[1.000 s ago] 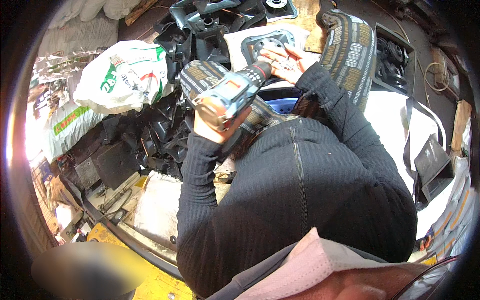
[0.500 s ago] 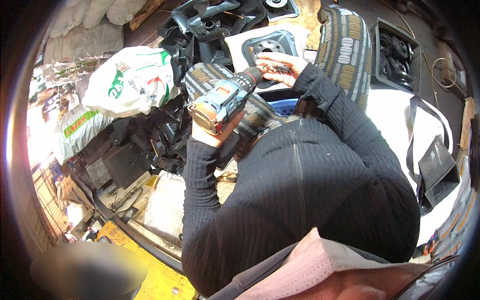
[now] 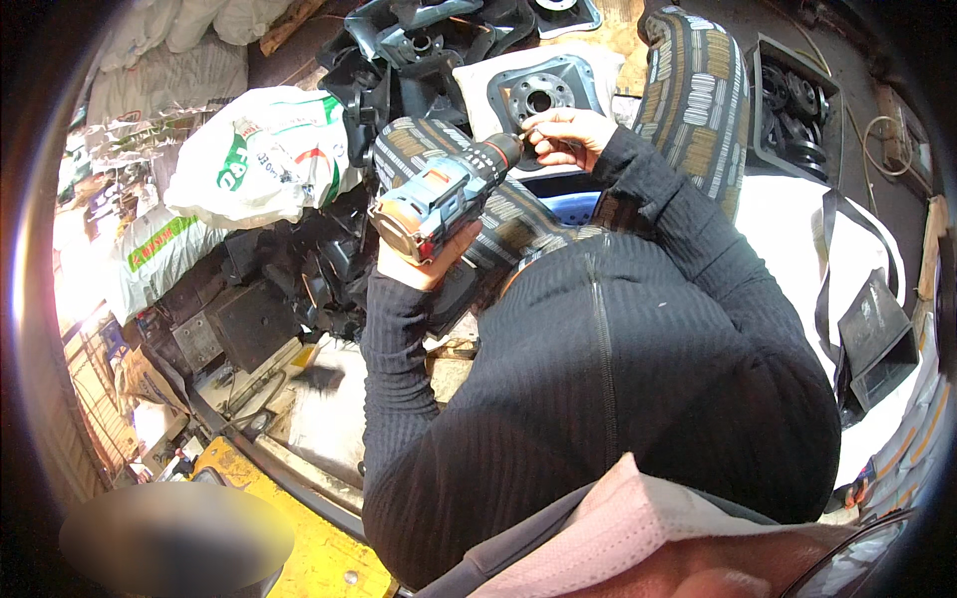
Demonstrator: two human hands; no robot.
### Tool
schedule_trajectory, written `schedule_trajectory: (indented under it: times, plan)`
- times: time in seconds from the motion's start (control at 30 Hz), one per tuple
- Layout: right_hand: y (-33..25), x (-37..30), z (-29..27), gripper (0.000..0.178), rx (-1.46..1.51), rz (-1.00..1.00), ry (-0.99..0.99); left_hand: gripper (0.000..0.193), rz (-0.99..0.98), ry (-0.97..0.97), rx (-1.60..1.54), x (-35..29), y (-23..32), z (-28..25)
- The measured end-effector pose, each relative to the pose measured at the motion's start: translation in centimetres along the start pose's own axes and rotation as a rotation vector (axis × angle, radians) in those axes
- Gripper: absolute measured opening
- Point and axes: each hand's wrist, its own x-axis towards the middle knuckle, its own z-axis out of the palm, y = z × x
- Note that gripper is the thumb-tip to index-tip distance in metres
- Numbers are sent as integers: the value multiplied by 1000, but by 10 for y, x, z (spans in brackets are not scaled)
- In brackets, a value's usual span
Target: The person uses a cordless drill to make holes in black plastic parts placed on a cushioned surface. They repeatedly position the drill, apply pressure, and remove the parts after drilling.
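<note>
A blue and grey cordless drill [image 3: 439, 196] is in my left hand [image 3: 427, 263], its chuck pointing up and right. My right hand [image 3: 575, 137] has its fingertips pinched just ahead of the chuck. What they hold is too small to make out. Just beyond those fingers a grey square part with a round, holed flange [image 3: 546, 82] lies on a white pad [image 3: 608, 65] between my knees. Part of a blue basket [image 3: 566, 209] shows below the pad, partly hidden by my right arm.
Black moulded parts [image 3: 419, 70] are heaped at the far left, behind a white plastic sack [image 3: 264, 159]. A grey bin [image 3: 837, 120] of round dark parts stands at right. Nearer lies a large white bag [image 3: 788, 214] with a dark box-shaped piece [image 3: 877, 344] on it.
My right fingers have gone from spread, with small metal pieces showing, to a pinch at the drill's tip. The drill has shifted very slightly. The grey part's flange is now less covered.
</note>
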Motion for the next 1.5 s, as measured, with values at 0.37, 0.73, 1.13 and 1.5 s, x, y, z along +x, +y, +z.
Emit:
schedule_trajectory:
  times: [0.37,0.73,1.13,1.5]
  plan:
    - [-4,-3,-18,39,-175,239,-203,39,379,-152,446,0,-9,-3]
    - [2,25,-73,45,-418,-245,805,43,197,-47,343,41,-52,5]
    - [4,40,-61,42,-1010,-297,611,58,92,-120,443,77,-65,14]
    - [7,11,-38,39,-950,-331,627,57,-73,-89,235,44,-47,29]
